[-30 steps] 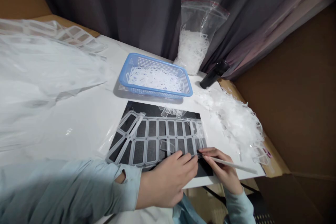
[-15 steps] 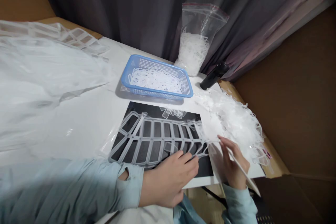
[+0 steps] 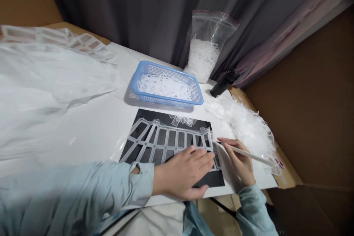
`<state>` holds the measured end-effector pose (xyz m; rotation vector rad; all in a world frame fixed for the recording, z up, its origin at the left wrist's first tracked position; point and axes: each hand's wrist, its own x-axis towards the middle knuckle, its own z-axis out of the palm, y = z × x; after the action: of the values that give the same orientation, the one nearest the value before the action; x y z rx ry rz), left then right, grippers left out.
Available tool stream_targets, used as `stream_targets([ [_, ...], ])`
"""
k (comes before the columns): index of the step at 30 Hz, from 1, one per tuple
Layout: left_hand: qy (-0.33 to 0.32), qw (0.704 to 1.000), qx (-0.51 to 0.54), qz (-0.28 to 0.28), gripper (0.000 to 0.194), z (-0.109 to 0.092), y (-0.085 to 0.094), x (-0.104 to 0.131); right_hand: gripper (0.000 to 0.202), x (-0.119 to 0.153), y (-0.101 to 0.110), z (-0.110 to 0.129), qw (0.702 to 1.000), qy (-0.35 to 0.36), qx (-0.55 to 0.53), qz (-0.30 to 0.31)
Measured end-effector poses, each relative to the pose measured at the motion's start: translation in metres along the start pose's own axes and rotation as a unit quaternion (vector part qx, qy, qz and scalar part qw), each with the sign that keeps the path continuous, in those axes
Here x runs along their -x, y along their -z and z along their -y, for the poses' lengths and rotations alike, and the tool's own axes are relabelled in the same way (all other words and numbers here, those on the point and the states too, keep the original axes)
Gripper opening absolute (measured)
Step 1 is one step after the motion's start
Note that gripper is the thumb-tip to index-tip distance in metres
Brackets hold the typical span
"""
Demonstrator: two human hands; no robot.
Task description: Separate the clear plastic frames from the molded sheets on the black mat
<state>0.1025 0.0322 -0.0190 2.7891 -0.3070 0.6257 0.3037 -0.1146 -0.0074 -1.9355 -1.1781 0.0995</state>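
My left hand (image 3: 189,171) lies flat, fingers stretched out, across a clear plastic sheet (image 3: 159,147) with rows of rounded rectangular frames. Beneath the sheet is a black mat (image 3: 217,180). My right hand (image 3: 240,162) pinches a slim white pen-like tool (image 3: 256,156). Its dark tip points left, at the sheet's right end, and its rear end reaches out over the table to the right. I cannot tell whether the tip touches the sheet. Small clear rectangular pieces (image 3: 182,120) lie at the mat's far edge. My left hand hides part of the sheet's near row.
A blue basket (image 3: 146,99) of thin white loops stands behind the mat. Beyond it are a zip bag (image 3: 203,57) of similar loops and a black cylinder (image 3: 223,84). Plastic scraps (image 3: 249,125) are heaped at right, and large plastic sheets (image 3: 49,77) cover the left.
My left hand has moved slightly right and up, spreading flatter over the sheet. My right hand has shifted left, and the tool has swung from steeply slanted to nearly level.
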Motion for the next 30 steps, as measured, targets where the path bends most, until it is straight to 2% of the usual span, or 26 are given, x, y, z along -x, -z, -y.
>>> stream_targets([
  [4,-0.006,1.000,-0.025,0.014,0.064,0.011,-0.007,0.000,0.020,-0.001,-0.009,0.001,0.995,-0.029,-0.039,0.082],
  [8,0.007,0.999,-0.006,0.042,0.063,0.013,-0.010,-0.001,0.020,0.000,-0.013,-0.001,0.990,-0.038,-0.066,0.120],
  [17,0.040,0.998,-0.021,0.046,0.059,0.013,-0.008,-0.004,0.014,0.001,-0.012,-0.007,0.983,-0.038,-0.102,0.147],
  [30,0.065,0.996,0.000,0.061,0.065,0.014,-0.009,-0.003,0.008,0.000,-0.014,-0.006,0.979,0.003,-0.107,0.175],
])
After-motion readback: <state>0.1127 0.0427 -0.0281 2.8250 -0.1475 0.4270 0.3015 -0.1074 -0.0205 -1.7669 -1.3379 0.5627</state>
